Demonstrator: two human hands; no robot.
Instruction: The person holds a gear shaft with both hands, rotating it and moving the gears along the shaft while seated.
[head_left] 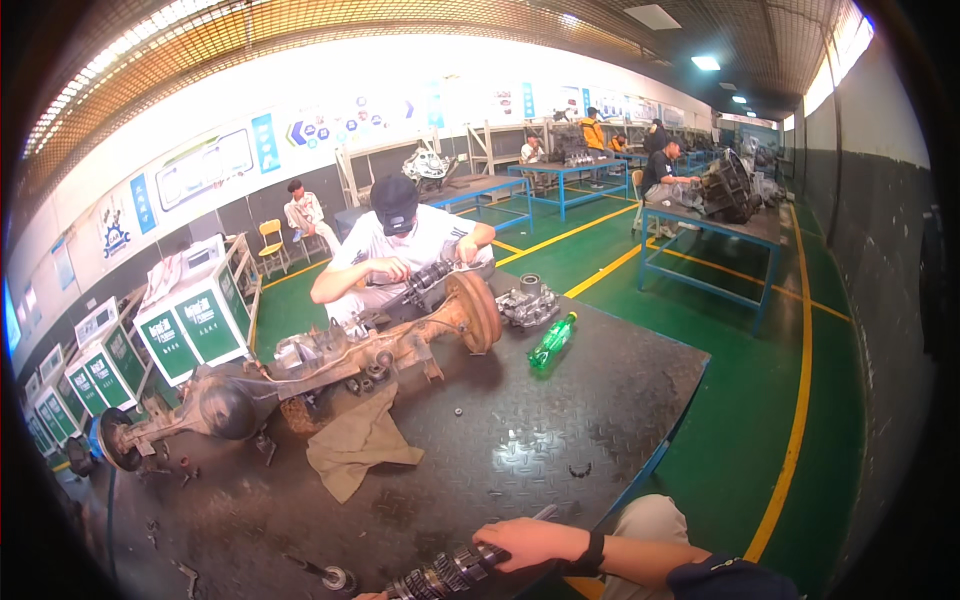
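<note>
My right hand [533,543] comes in from the lower right, a dark band at its wrist. Its fingers are wrapped round one end of a gear shaft [447,574], a metal shaft stacked with toothed gears, lying low at the table's near edge. Of my left hand [370,596] only a sliver of skin shows at the bottom rim, by the shaft's other end; its fingers are hidden. To the left of the shaft a small round gear part with a stem [338,577] rests on the dark metal tabletop [480,450].
A rusty axle [400,345] with a brake drum [474,312] spans the table's far side. Nearer lie a brown cloth [360,445], a green bottle [552,342], a metal casting [528,302] and a dark clip [580,471]. Across the table a person [400,240] handles another gear shaft [428,278].
</note>
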